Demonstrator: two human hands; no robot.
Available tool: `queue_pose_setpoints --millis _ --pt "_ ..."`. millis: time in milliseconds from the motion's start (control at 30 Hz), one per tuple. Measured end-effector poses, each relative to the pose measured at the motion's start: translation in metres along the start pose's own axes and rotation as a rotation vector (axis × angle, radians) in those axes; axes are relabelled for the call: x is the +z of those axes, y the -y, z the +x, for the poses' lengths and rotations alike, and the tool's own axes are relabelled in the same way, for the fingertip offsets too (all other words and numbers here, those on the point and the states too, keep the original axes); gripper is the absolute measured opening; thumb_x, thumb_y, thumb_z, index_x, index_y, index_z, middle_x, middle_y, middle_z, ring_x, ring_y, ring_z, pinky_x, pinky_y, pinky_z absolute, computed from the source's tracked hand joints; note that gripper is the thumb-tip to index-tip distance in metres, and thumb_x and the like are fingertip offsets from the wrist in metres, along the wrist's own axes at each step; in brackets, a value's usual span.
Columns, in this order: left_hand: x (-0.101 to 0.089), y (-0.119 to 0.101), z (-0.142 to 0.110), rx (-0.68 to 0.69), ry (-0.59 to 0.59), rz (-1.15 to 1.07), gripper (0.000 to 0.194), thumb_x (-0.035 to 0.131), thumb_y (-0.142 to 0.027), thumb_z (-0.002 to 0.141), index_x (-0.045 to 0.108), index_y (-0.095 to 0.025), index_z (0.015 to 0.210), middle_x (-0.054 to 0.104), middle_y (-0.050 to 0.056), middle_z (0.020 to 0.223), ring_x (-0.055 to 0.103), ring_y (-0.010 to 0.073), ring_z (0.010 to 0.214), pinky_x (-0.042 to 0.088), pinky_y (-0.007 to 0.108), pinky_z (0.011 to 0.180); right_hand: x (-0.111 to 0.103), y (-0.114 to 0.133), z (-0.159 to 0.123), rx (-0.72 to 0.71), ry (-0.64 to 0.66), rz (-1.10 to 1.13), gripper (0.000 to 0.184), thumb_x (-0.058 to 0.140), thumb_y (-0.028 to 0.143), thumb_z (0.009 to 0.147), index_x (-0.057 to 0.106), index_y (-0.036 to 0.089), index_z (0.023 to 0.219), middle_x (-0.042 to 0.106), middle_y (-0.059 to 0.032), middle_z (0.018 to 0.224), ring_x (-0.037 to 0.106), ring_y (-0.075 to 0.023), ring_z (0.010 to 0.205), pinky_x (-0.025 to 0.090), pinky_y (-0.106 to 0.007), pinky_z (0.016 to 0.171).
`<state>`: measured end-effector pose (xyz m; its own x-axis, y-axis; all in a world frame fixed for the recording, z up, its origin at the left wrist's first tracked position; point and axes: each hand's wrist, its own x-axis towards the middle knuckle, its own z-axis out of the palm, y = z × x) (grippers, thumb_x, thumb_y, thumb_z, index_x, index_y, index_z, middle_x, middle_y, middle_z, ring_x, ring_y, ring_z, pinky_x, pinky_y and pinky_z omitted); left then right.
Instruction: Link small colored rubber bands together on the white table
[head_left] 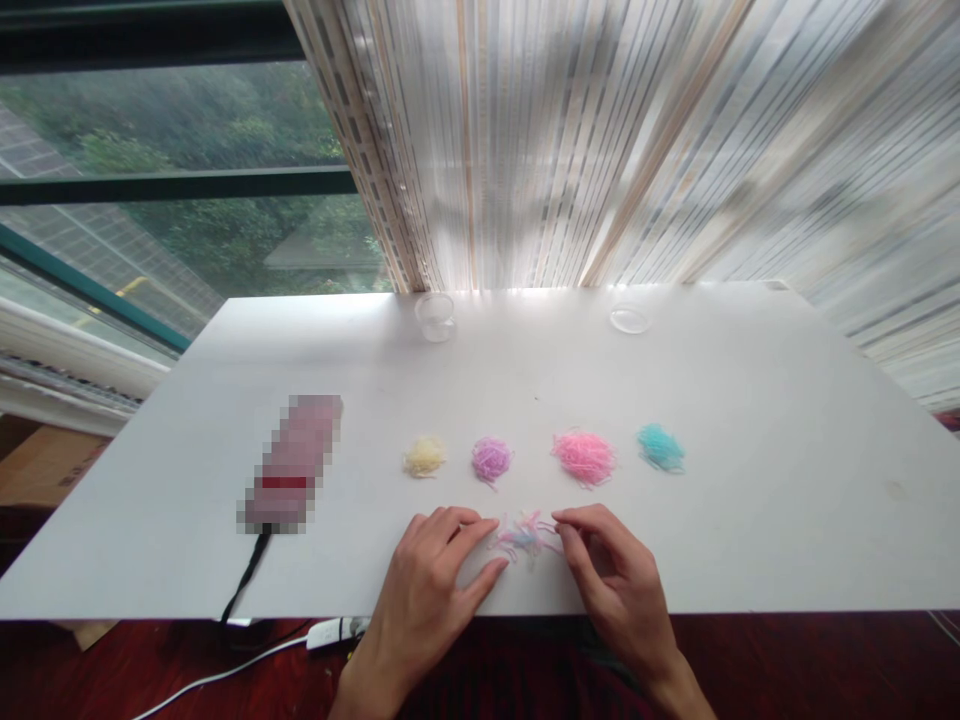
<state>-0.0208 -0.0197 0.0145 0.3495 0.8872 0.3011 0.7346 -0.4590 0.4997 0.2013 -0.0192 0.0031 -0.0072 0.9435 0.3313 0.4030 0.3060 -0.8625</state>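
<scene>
A small mixed pile of thin pastel strands (525,538), looking like little elastic bands, lies between my hands near the table's front edge. My left hand (431,570) rests at the pile's left side, thumb and forefinger apart with the tips near its edge. My right hand (619,570) is at the other side, thumb and forefinger pinched together on a pink strand. Beyond the hands sit sorted heaps in a row: a yellow heap (424,457), a purple heap (492,459), a larger pink heap (585,458) and a turquoise heap (661,447).
Along the back of the white table (787,520) stand a clear open container (436,318) and a clear round lid or dish (630,319). A blurred-out pinkish oblong (294,460) with a black cable (247,580) lies left. Striped curtains (525,140) hang behind.
</scene>
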Motion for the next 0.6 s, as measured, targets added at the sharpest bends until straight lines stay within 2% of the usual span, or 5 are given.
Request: queue_pose_setpoints --millis 133,333,467,600 --pt "0.003 -0.001 0.003 -0.001 0.022 0.02 0.018 0.065 -0.026 0.1 0.072 -0.022 0.116 0.071 0.005 0.098 0.068 0.0214 0.085 0.051 0.037 0.076 -0.005 -0.001 -0.003 0.008 -0.047 -0.088 0.009 0.062 0.02 0.1 0.07 0.024 0.1 0.071 -0.0019 0.087 0.066 -0.0157 0.074 0.055 -0.026 0.067" --pt "0.011 -0.004 0.009 0.02 0.027 -0.005 0.015 0.059 -0.023 0.103 0.074 -0.021 0.106 0.072 0.004 0.092 0.066 0.0199 0.08 0.048 0.036 0.074 -0.008 -0.001 -0.007 -0.052 0.084 -0.204 0.01 0.063 0.023 0.1 0.07 0.023 0.107 0.069 -0.0071 0.095 0.068 -0.021 0.085 0.058 -0.032 0.073" --pt "0.013 -0.005 0.01 0.038 0.016 -0.04 0.017 0.056 -0.022 0.105 0.073 -0.021 0.103 0.071 0.004 0.091 0.065 0.0191 0.08 0.047 0.035 0.074 -0.003 -0.001 -0.006 -0.109 0.156 -0.224 0.013 0.063 0.02 0.099 0.068 0.023 0.111 0.067 -0.0062 0.093 0.066 -0.0219 0.086 0.058 -0.034 0.075" --pt "0.011 -0.006 0.011 0.032 0.003 -0.071 0.016 0.056 -0.022 0.105 0.072 -0.022 0.102 0.071 0.003 0.091 0.064 0.0189 0.079 0.047 0.034 0.074 0.0 -0.002 -0.002 -0.107 0.207 -0.242 0.008 0.064 0.018 0.099 0.068 0.023 0.104 0.065 -0.0048 0.09 0.064 -0.0219 0.085 0.056 -0.035 0.075"
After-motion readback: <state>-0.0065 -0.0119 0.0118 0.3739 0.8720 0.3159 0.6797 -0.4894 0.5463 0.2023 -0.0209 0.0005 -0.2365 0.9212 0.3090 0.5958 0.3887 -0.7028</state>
